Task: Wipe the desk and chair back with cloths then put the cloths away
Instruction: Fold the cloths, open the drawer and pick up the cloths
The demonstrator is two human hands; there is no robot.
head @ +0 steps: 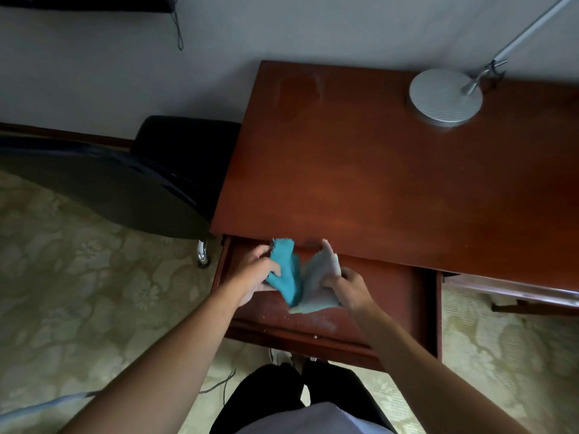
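Observation:
A reddish-brown wooden desk (376,170) fills the right half of the view, with its drawer (391,296) pulled open below the front edge. Over the drawer, my left hand (255,272) grips a turquoise cloth (286,274). Right beside it, my right hand (349,288) holds a pale grey cloth (319,280). The two cloths touch in the middle and their lower ends hang down to the drawer bottom. A black chair (125,183) with a curved back stands to the left of the desk.
A round silver lamp base (445,97) with a slanted metal arm stands at the desk's back right. A second drawer front (507,289) shows at the right. Patterned carpet (78,292) covers the floor, with a cable near my legs.

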